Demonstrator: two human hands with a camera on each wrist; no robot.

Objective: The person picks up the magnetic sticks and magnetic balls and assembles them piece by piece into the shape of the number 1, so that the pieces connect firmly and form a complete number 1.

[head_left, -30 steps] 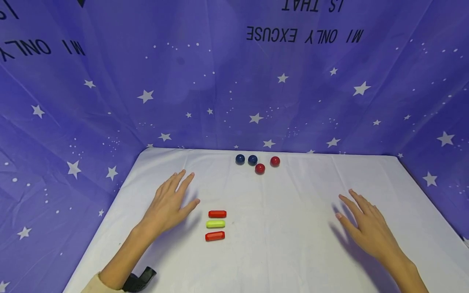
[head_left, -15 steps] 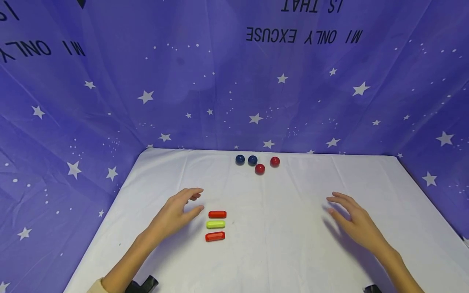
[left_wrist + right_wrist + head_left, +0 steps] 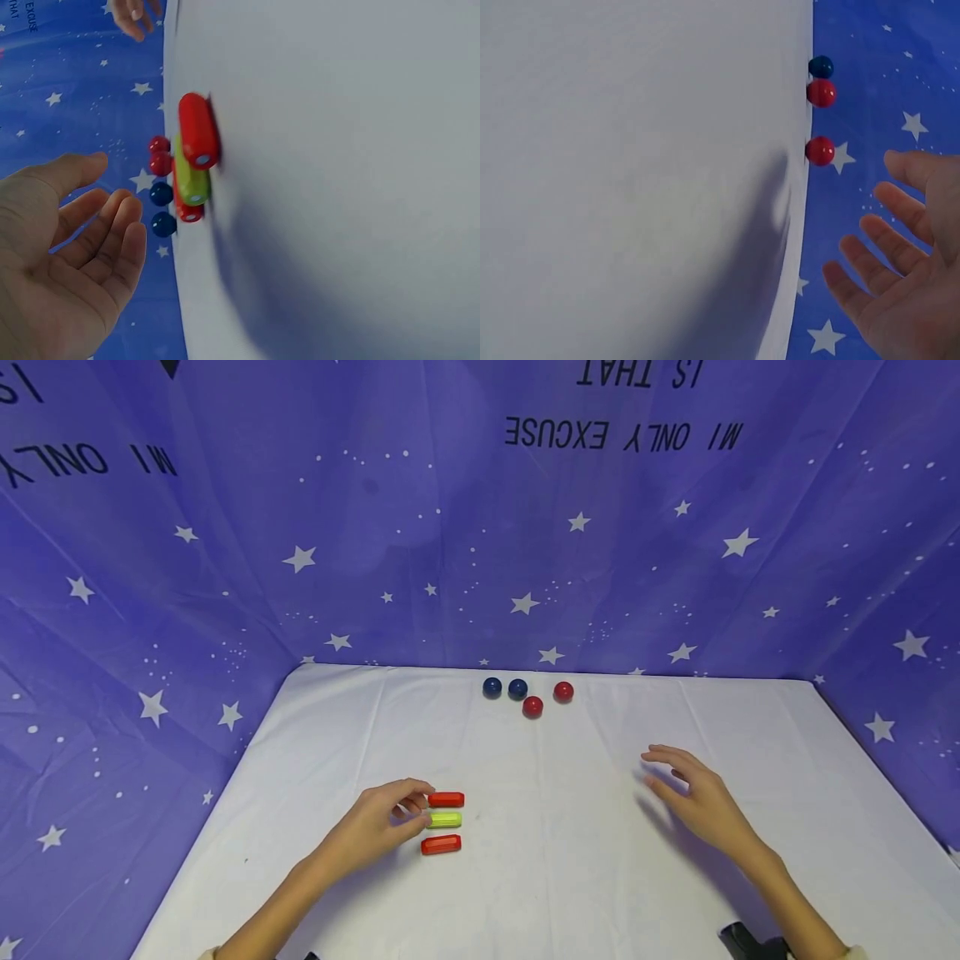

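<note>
Black capitals printed upside down on the starry purple backdrop (image 3: 480,560) read MI ONLY EXCUSE, with IS THAT above them; towards the left edge MI ONLY appears again, cut off by the frame. On the white surface (image 3: 570,860) lie three blocks in a column: a far red block (image 3: 450,799), a yellow-green block (image 3: 448,820) and a near red block (image 3: 441,844). Four balls sit by the far edge, two blue balls (image 3: 492,687) and two red balls (image 3: 532,707). The left hand (image 3: 378,818) is released, its loosely bent fingers beside the blocks' left ends (the left wrist view shows a gap). The right hand (image 3: 701,797), also released, hovers well apart from the blocks.
</note>
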